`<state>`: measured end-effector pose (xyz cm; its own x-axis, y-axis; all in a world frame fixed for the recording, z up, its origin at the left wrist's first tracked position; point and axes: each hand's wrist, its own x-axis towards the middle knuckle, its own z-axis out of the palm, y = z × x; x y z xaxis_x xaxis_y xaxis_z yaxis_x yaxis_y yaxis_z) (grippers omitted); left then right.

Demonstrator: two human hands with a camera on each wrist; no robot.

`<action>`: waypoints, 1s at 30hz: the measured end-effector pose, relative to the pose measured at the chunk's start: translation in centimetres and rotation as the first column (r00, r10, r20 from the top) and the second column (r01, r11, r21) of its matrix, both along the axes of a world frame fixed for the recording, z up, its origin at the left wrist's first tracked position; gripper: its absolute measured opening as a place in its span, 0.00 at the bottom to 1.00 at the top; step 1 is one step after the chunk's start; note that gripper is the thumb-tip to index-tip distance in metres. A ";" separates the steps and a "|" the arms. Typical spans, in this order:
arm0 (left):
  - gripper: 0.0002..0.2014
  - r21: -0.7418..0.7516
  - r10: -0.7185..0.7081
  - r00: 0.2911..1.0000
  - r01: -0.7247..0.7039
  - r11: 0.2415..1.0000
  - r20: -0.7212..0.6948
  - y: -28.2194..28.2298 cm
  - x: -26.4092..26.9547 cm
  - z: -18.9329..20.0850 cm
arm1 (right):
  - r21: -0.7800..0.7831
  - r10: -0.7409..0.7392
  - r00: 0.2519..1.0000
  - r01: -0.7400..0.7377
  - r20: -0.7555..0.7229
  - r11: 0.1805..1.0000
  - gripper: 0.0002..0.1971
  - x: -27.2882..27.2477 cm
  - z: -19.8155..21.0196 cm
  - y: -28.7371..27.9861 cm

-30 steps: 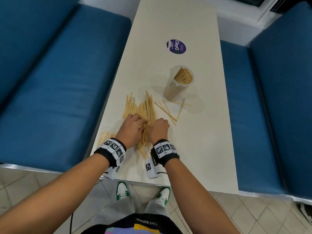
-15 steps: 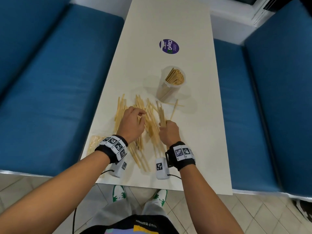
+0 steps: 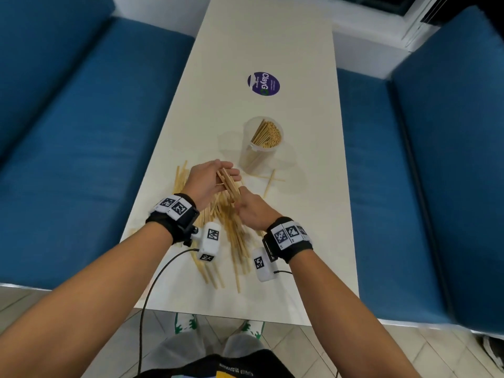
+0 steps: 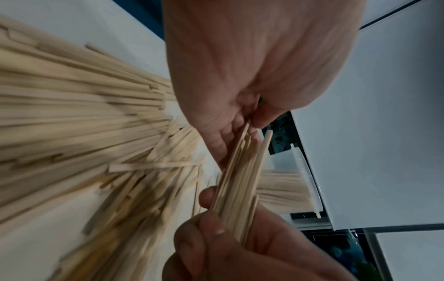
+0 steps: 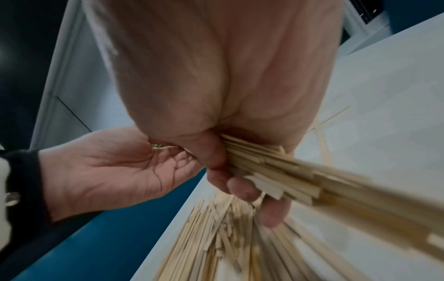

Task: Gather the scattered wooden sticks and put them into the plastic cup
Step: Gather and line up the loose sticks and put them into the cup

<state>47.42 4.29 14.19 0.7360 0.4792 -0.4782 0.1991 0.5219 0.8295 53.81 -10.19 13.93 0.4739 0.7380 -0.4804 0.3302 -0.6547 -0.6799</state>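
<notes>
A clear plastic cup [image 3: 251,159] stands upright on the white table [image 3: 245,45] with several wooden sticks [image 3: 268,135] in it. My right hand [image 3: 241,199] grips a bundle of sticks [image 3: 228,182] by its near end, lifted above the table. The fingers and thumb of my left hand [image 3: 229,170] pinch the bundle's far end. The right wrist view shows the right hand [image 5: 240,180] curled round the bundle [image 5: 300,176]. In the left wrist view the left hand [image 4: 250,123] closes on the bundle's tip [image 4: 240,180]. A loose pile of sticks [image 3: 234,241] lies under both hands.
Two loose sticks [image 3: 270,181] lie crossed just in front of the cup. A round purple sticker [image 3: 264,83] is on the table beyond it. Blue benches flank the table on the left [image 3: 81,132] and right [image 3: 436,186]. The table's near edge [image 3: 218,315] lies just behind the pile.
Both hands have risen off the pile. The right hand has taken up a bundle of sticks and raised it toward the cup, and the left hand has closed on its far end.
</notes>
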 end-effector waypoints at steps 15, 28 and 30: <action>0.21 -0.140 0.266 0.954 -0.246 0.959 0.141 0.8 -0.8 1.9 | 0.288 -0.285 0.908 0.374 -0.307 0.882 0.24 0.3 1.9 5.0; 0.22 -0.704 -0.247 0.969 0.180 0.687 0.006 -0.9 -0.8 1.0 | 0.550 -0.352 0.769 0.632 -0.534 0.546 0.16 0.8 8.0 5.8; 0.18 -0.703 -0.265 0.964 0.212 0.679 0.034 -0.5 -0.5 1.7 | 0.554 -0.343 0.760 0.642 -0.552 0.530 0.17 0.4 8.2 5.5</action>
